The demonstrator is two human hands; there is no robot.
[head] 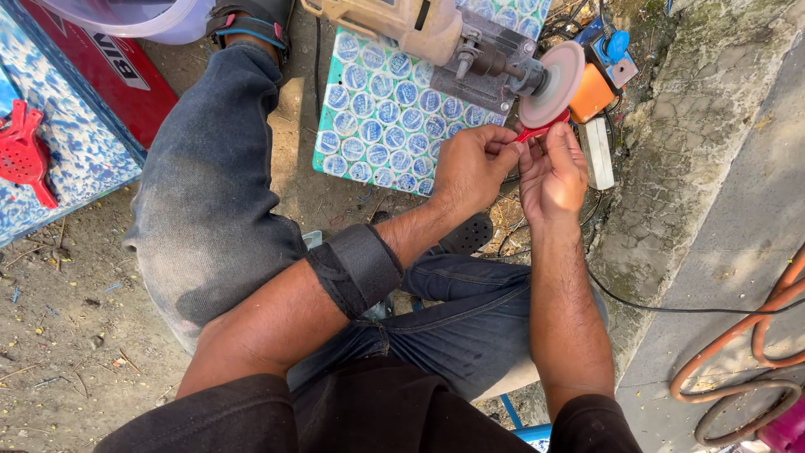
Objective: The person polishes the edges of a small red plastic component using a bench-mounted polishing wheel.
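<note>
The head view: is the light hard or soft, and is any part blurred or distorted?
Head view: hard sunlight, with sharp shadows on the ground. The left hand and right hand, holding a small red piece at the grinding disc, are sharp. The disc looks slightly smeared; lines bend toward the frame edges.

Grinding wheel [551, 82] sits at the right end of the motor unit [419, 29], which rests on a tiled board [377, 126] on the ground. Both hands meet just below the wheel: left hand [471, 165] left, right hand [552, 174] right, a small strip [537, 131] between them touching the wheel's lower edge. Coiled hose [755, 352] lies far right.
</note>
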